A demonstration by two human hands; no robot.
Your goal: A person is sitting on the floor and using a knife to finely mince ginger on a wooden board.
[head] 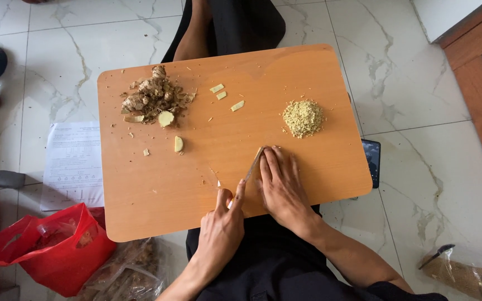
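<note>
Knife (254, 163) gripped in left hand (222, 227), right hand (283, 187) flat, unclenched on blade; minced ginger (303, 117) far right on table (157, 195).

An orange-brown wooden board (157, 189) is seen on a white floor (419, 161) veined in grey. On the board, pale yellow mince (303, 118) and tan-brown ginger root (150, 96) are shown. Left of the board, a red bag (57, 256) and white printed paper (73, 161) are seen.
</note>
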